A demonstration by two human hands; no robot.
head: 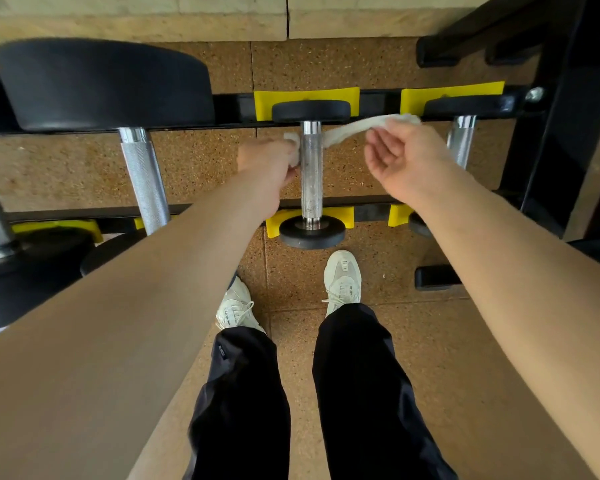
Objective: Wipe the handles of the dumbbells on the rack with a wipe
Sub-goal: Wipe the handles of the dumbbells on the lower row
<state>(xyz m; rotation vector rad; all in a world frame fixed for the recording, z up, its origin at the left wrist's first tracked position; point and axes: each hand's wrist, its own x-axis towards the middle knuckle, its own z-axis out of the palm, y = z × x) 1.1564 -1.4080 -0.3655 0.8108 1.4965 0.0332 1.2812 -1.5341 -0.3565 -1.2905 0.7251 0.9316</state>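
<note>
A small dumbbell lies across the black rack (374,95) on yellow saddles, its knurled chrome handle (311,171) pointing away from me. A white wipe (352,128) passes behind the handle's far part. My left hand (269,166) grips one end of the wipe just left of the handle. To the right of the handle, my right hand (404,157) is palm up and pinches the wipe's other end, which is stretched up and to the right. Another small dumbbell's handle (460,140) shows behind my right hand.
Larger dumbbells fill the rack to the left, one with handle (145,178) and a big black head (104,84). A black upright post (561,133) stands at the right. Below are a speckled brown floor (430,341), my legs and pale shoes (342,278).
</note>
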